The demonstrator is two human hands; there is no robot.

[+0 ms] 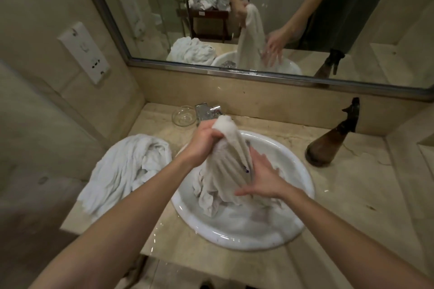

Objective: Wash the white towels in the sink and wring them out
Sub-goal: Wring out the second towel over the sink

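- While the left hand (203, 142) grips the wet towel's (225, 166) top above the sink (303, 185), the right hand (263, 178) lies flat-fingered against its side.
- More white towels (126, 169) sit heaped left of the left hand.

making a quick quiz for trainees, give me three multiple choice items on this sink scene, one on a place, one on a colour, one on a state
1. Where does the pile of towels not being handled lie?
A. on the counter left of the sink
B. inside the sink
C. on the counter beside the spray bottle

2. What colour is the spray bottle body?
A. white
B. brown
C. green

3. How is the left hand engaged?
A. resting flat on the counter
B. gripping the top of the wet towel
C. turning the tap

Answers:
1 A, the heap sits on the counter left of the sink.
2 B, its body is brown with a dark trigger head.
3 B, its fingers curl round the top of the wet towel lifted over the sink, while the right hand lies open against the cloth lower down.
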